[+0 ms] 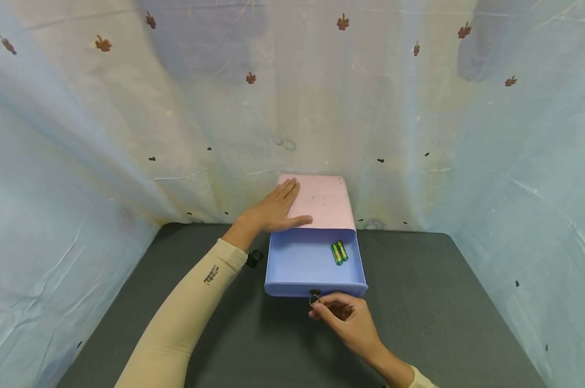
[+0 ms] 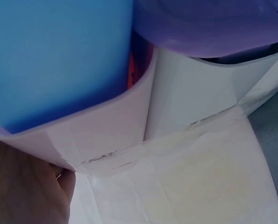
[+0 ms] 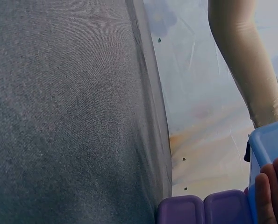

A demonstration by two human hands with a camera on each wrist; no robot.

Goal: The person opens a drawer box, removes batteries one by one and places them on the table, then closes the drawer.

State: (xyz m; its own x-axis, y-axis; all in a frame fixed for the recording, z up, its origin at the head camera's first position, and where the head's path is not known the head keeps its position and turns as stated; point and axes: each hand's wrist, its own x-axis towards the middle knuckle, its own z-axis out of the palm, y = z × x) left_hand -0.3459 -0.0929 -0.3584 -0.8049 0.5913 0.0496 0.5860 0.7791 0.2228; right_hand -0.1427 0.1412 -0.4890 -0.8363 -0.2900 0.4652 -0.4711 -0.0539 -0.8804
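A pink drawer case stands at the back of the table, and its blue drawer is pulled out. Two green batteries lie side by side in the drawer's right part. My left hand rests flat on the case's top, its thumb spread along the front edge. At the drawer front, my right hand pinches a ring pull between thumb and fingers. In the right wrist view, some fingers show before the blue drawer front; the ring is hidden there.
The left wrist view shows a purple drawer in a pale case beside the pink one. Two purple drawer fronts appear in the right wrist view. Dark grey cloth covers the table, with a patterned curtain behind.
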